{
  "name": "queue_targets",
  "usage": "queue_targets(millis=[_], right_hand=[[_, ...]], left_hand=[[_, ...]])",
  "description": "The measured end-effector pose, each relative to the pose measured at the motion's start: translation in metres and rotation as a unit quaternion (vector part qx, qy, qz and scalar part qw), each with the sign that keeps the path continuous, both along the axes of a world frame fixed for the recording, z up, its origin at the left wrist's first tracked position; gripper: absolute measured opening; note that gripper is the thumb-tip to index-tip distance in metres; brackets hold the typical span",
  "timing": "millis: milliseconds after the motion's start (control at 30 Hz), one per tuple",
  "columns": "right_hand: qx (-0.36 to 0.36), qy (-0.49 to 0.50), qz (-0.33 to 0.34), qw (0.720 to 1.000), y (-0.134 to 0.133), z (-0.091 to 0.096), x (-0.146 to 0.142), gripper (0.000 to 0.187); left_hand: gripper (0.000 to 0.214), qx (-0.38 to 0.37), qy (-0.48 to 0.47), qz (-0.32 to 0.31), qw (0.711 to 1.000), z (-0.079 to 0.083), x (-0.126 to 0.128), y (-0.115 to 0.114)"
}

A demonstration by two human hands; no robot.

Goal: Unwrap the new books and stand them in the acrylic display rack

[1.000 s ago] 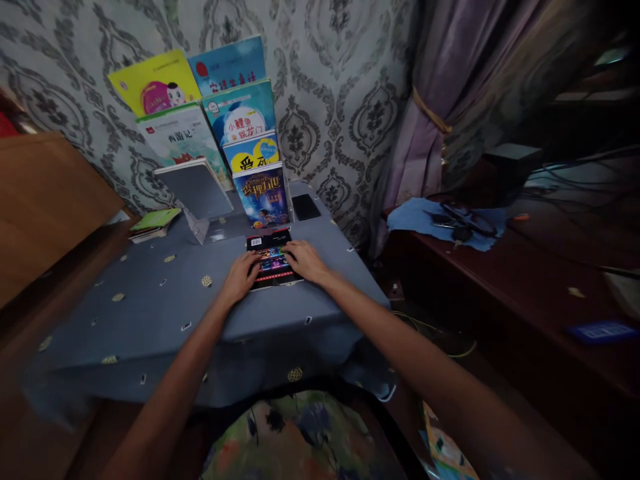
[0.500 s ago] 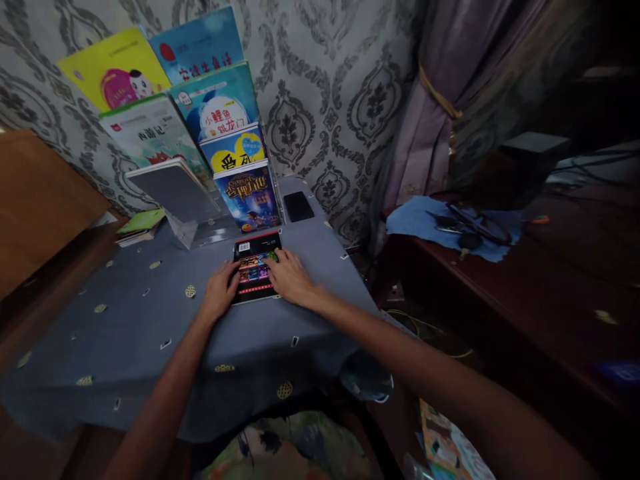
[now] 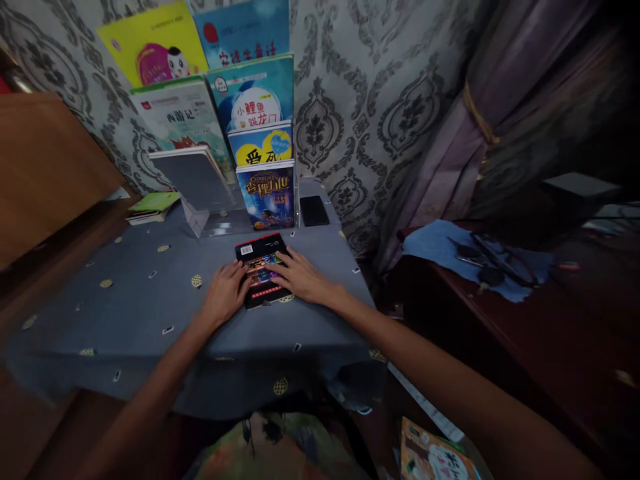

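Note:
A black book [image 3: 265, 291] lies on the cloth-covered table, slightly turned, with a barcode at its upper left and rows of colourful pictures across its middle. My left hand [image 3: 226, 292] rests at the book's left edge, thumb and fingers apart, fingertips touching the cover. From the right, my right hand [image 3: 306, 278] lies over the book's right side with its fingers spread flat on the pictures. Just behind it stands a blue book [image 3: 267, 200], the lowest in front on a clear display stand [image 3: 219, 227].
More upright books fill the stand, among them a yellow book [image 3: 150, 37] and a teal book [image 3: 257, 93]. A black phone [image 3: 314, 211] lies right of it. A small stack of books [image 3: 153, 208] sits left. A blue cloth [image 3: 430, 243] with glasses is on the dark red furniture.
The view has shifted, so the scene sits farther right. The book has turned a little on the table, and both hands stay on it; the right fingers look more spread.

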State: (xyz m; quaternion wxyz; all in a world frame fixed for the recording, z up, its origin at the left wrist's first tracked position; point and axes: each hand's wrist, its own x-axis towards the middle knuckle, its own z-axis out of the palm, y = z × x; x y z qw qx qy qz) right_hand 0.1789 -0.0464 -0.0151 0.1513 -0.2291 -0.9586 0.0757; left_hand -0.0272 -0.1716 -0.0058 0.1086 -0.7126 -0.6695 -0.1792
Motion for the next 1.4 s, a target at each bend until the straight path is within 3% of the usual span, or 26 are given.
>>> queue_targets(millis=[100,267,433,600,767,867,1000,1233,1400], right_hand=[[0.037,-0.006,0.052,0.998,0.025,0.003,0.009,0.045],[0.121,-0.045,-0.004,0.992,0.056,0.014,0.005,0.044],[0.154,-0.062,-0.043,0.985,0.073,0.019,-0.018,0.032],[0.086,-0.001,-0.123,0.989,0.083,0.018,-0.032,0.027],[0.048,0.038,-0.195,0.979,0.053,0.007,-0.023,0.041],[0.021,0.107,-0.142,0.984,0.017,-0.001,-0.012,0.04],[-0.02,0.056,-0.114,0.992,-0.013,-0.002,-0.003,0.043],[-0.052,0.024,-0.139,0.989,0.0,0.004,-0.004,0.047],[-0.035,0.022,-0.158,0.987,0.002,0.001,-0.005,0.05]], left_hand=[[0.034,0.013,0.052,-0.024,0.998,0.008,0.015,-0.022],[0.031,0.043,0.054,-0.066,0.995,0.007,0.031,-0.045],[0.026,0.016,0.01,-0.119,0.993,0.008,0.02,-0.027],[0.028,-0.007,0.0,-0.156,0.988,0.01,0.007,-0.005],[0.034,-0.045,0.037,-0.19,0.98,0.013,0.001,0.006],[0.04,-0.069,0.067,-0.208,0.973,0.014,-0.001,0.013],[0.041,-0.077,0.104,-0.221,0.967,0.014,-0.002,0.018],[0.042,-0.059,0.109,-0.22,0.968,0.01,-0.003,0.018],[0.041,-0.055,0.102,-0.22,0.969,0.011,-0.003,0.018]])
